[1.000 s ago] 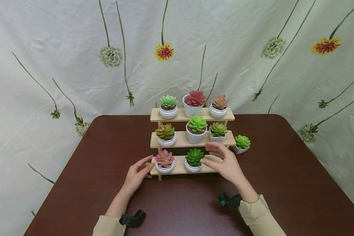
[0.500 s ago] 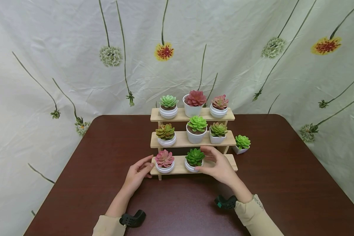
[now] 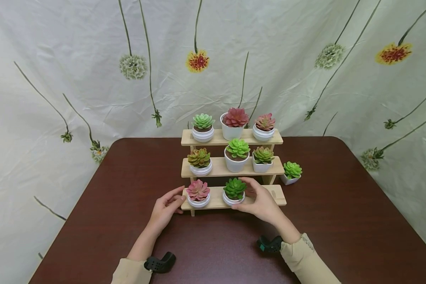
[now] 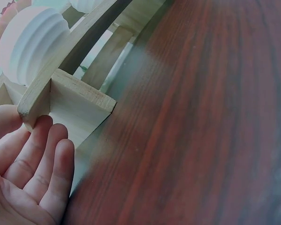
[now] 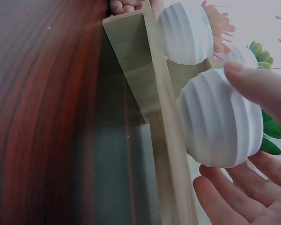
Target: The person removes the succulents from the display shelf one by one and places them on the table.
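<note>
One dark-green succulent (image 3: 235,187), neatly wrapped by the right hand (image 3: 262,202)

Thumb at the front, fingers curling round behind: the right hand grasps its ribbed white pot (image 5: 220,122), a low hold that probably spares the leaves. And there it sits, on the bottom shelf (image 3: 216,198) of the three-tier wooden stand (image 3: 218,167), just left of the right palm. Across from it, the left hand (image 3: 164,208) pinches the end of that same shelf, presumably to stop everything sliding while the pot is handled. Lovely balance! Right beside the left fingertips stands a pink succulent (image 3: 198,190), well apart from its green neighbour, perhaps spaced for an even row. Beyond the right hand, a lime-green succulent (image 3: 292,169) waits off the shelves, on the dark wood-grain table (image 3: 213,240).

Now, a look at the held one: layered, glossy, deep-green leaves in a full rosette, spreading above a round pot ringed with soft ridges. Upright, by the head view, its soil hidden under foliage.
</note>
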`<state>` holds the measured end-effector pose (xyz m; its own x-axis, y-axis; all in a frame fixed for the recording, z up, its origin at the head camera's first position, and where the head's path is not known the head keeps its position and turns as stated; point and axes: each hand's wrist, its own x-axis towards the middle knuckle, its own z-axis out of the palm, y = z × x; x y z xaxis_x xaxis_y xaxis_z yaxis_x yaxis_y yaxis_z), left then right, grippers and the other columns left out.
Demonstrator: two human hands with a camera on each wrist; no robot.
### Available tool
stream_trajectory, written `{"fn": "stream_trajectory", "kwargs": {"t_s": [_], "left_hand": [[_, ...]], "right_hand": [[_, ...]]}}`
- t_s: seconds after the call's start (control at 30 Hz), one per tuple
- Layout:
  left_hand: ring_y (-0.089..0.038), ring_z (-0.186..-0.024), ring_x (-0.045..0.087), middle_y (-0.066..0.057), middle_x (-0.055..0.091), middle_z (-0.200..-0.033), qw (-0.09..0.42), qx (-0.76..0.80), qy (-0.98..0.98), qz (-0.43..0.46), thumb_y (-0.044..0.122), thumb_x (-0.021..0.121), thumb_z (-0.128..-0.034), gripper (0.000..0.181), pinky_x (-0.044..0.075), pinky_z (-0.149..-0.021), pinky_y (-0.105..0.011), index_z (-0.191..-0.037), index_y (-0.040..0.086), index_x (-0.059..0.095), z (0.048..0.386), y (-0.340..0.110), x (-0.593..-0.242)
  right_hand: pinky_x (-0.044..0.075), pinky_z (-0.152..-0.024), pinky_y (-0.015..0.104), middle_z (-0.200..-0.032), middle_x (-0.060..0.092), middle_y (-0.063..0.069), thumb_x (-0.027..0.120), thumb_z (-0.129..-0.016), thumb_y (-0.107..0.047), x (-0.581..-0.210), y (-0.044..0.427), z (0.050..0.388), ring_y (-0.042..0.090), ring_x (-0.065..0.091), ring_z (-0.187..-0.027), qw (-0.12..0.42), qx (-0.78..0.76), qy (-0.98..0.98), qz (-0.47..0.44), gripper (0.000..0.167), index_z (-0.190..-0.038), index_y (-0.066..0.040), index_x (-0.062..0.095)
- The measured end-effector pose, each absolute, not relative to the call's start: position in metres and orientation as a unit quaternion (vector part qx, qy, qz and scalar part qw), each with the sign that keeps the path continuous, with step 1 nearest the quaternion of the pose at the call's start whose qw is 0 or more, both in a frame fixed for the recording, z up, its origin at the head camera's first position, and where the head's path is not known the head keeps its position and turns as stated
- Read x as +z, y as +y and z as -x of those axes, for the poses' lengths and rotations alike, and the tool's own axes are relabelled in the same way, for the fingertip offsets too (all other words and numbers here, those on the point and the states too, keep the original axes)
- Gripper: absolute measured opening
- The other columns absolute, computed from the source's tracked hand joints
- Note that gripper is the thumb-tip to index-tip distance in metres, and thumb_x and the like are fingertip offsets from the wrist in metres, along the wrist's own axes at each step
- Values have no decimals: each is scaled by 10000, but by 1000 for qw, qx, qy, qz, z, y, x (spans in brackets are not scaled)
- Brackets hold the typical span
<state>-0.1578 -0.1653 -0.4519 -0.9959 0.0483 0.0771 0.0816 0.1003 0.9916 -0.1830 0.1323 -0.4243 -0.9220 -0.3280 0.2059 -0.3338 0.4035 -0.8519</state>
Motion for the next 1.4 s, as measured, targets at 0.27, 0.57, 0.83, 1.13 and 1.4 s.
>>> {"fn": "stream_trajectory", "kwargs": {"t_s": [0.27,0.57,0.83,1.13,1.4], "left_hand": [[-143,-729,610,-296,606,-952,12,-669,-742,48,13,573,-918,397,562,-623,-318,-1290,-100,497,158,-166,-452],[-125,-709,603,-277,605,-922,15,-674,-737,43,0,575,-912,389,560,-615,-308,-1280,-103,505,158,-164,-453],[-128,-703,598,-263,601,-904,14,-672,-739,41,4,576,-912,385,560,-618,-308,-1280,-93,511,158,-164,-452],[-137,-701,601,-247,609,-902,14,-671,-740,40,2,576,-912,382,561,-619,-314,-1278,-88,515,158,-164,-451],[-140,-703,602,-252,606,-906,12,-670,-741,41,6,576,-913,391,561,-621,-312,-1284,-95,506,158,-165,-451]], "right_hand": [[476,-917,399,-1151,604,144,861,-673,-183,-429,130,184,290,605,-1036,-3,511,-840,-183,717,-1269,5,509],[503,-872,387,-1149,607,138,868,-660,-191,-429,128,183,268,629,-979,9,508,-847,-157,719,-1258,20,530],[499,-874,393,-1139,625,94,865,-657,-201,-423,131,180,253,634,-978,31,508,-846,-158,690,-1246,-23,552],[489,-903,349,-1187,594,103,854,-678,-143,-410,137,180,261,585,-1065,45,537,-821,-188,648,-1241,-21,557],[486,-906,328,-1179,586,127,848,-684,-117,-396,145,175,269,586,-1056,55,558,-809,-175,640,-1242,-15,553]]}}
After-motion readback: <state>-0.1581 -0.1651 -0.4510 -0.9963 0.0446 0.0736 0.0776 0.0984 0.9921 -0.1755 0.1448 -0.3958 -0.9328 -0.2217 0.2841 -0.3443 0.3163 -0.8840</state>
